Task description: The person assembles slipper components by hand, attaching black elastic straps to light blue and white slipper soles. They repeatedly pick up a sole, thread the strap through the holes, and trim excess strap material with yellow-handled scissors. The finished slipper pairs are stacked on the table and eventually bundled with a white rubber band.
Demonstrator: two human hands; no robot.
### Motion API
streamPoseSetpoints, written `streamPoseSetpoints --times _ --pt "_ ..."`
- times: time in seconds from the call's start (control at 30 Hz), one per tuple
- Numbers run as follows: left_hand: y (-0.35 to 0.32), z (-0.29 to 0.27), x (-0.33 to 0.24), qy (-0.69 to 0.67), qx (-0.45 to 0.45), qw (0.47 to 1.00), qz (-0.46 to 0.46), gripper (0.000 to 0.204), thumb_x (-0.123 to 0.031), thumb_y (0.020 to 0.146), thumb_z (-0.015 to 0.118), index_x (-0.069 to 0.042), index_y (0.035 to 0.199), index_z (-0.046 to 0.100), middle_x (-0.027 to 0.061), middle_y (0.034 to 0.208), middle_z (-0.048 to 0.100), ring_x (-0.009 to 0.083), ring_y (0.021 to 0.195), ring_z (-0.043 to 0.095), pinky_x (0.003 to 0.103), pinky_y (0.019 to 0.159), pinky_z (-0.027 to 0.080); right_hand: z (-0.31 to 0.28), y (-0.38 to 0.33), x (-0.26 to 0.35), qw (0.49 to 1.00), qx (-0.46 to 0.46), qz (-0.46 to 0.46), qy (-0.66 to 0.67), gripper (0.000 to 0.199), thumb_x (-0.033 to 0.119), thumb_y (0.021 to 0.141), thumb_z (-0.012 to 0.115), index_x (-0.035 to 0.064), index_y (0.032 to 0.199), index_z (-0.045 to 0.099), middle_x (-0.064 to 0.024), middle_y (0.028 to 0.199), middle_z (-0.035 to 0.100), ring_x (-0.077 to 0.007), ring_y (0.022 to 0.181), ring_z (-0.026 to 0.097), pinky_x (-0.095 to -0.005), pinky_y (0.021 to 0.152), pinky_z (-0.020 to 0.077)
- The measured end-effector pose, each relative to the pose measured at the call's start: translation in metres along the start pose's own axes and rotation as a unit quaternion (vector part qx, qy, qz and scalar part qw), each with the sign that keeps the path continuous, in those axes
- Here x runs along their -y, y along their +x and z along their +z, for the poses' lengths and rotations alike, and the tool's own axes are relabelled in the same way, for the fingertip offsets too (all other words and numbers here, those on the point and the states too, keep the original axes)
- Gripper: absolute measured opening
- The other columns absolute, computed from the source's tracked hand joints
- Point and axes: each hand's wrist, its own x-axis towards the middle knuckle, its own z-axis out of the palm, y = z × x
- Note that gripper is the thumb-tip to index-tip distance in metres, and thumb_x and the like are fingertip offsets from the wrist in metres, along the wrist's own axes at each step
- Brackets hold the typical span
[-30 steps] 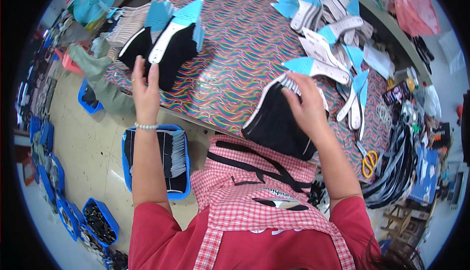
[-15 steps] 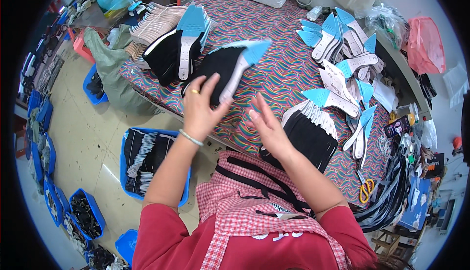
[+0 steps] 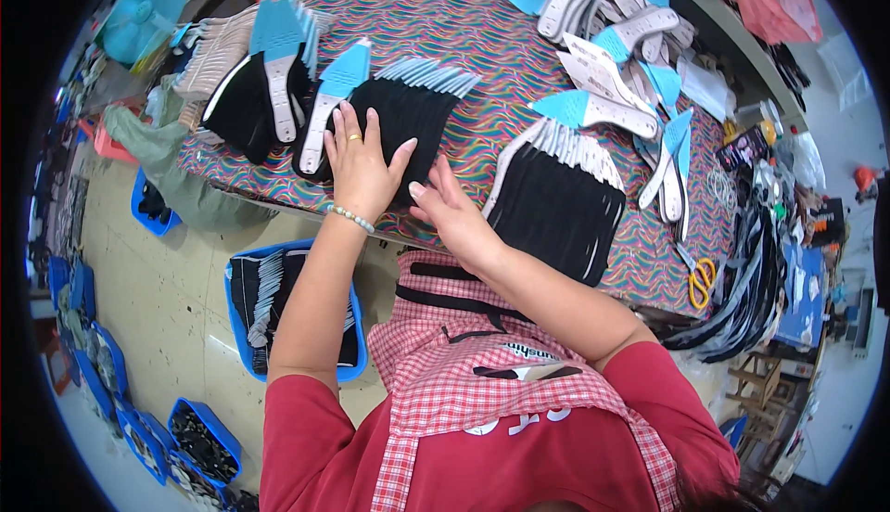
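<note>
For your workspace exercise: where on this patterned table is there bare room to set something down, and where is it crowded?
Bare cloth lies at the far middle, between the left black stacks and the white soles. The near edge is crowded: both hands, left and right, are at the fanned stack.

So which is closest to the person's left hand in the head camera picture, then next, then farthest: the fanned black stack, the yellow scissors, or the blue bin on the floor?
From the left hand:
1. Fanned black stack: right under the hand, on the table.
2. Blue bin: on the floor below the table edge, by the person's left arm.
3. Yellow scissors: far off to the right, at the table edge.
</note>
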Motion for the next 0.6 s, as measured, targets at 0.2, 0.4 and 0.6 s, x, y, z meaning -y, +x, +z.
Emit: streamPoseSetpoints --times 0.2,0.4,0.6 --pt "0.037 -0.005 0.031 -0.235 0.055 0.965 -0.102 0.088 -0.050 0.079 0.071 0.008 0.137 0.038 0.0312 0.128 0.051 0.0403 0.121 0.050 0.040 0.102 0.040 -0.002 -0.012 0.006 0.999 -0.019 -0.001 0.037 0.091 0.030 0.095 0.056 -0.0025 0.147 -0.011 -0.0298 0.154 0.005 -0.0345 0.142 0.022 -0.0365 0.111 0.0294" --pt "0.003 -0.006 -0.003 -0.361 0.159 0.917 -0.057 0.090 -0.036 0.073 0.081 0.005 0.140 0.035 0.0260 0.133 0.049 0.0343 0.124 0.048 0.040 0.104 0.039 -0.028 -0.055 0.010 0.995 -0.076 -0.008 0.072 0.090 0.030 0.095 0.056 -0.0107 0.145 -0.006 -0.0305 0.154 0.007 -0.0315 0.144 0.015 -0.0353 0.114 0.0227" --pt "-0.001 -0.018 -0.021 -0.432 0.241 0.868 -0.043 0.095 -0.028 0.071 0.084 -0.003 0.145 0.029 0.0197 0.136 0.047 0.0286 0.127 0.045 0.037 0.105 0.037 -0.039 -0.121 0.060 0.990 0.043 0.099 0.093 0.084 0.034 0.096 0.055 -0.0083 0.147 0.003 -0.0248 0.149 0.026 -0.0265 0.138 0.030 -0.0361 0.112 0.0261"
